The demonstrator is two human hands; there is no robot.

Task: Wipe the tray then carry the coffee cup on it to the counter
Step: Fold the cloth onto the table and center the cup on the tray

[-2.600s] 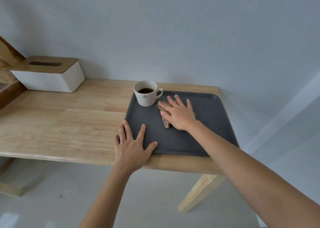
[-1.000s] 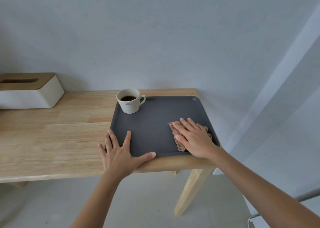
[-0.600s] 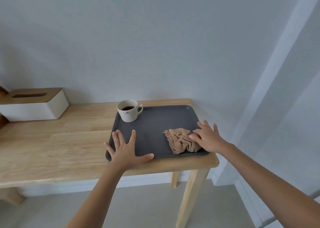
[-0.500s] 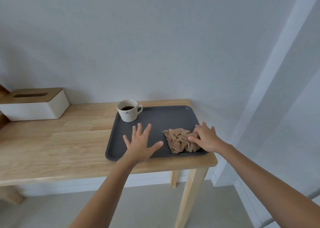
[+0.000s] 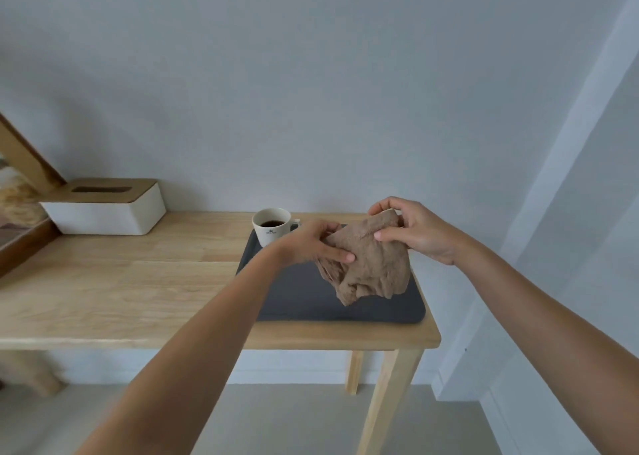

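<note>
A dark grey tray (image 5: 304, 299) lies on the right end of a wooden table (image 5: 121, 292). A white coffee cup (image 5: 270, 227) filled with dark coffee stands at the tray's far left corner. Both hands hold a crumpled tan cloth (image 5: 370, 264) in the air above the tray. My left hand (image 5: 311, 243) pinches the cloth's left side. My right hand (image 5: 411, 229) grips its upper right edge. The cloth hangs down and hides part of the tray's far right area.
A white tissue box (image 5: 107, 209) with a wooden lid sits at the table's back left. A wooden frame (image 5: 24, 164) leans at the far left. A pale wall stands close behind the table, and the table's right edge is just beyond the tray.
The cloth has been lifted off the tray. My left hand left the tray's front edge and joined my right hand on the cloth, which now hangs in the air.
</note>
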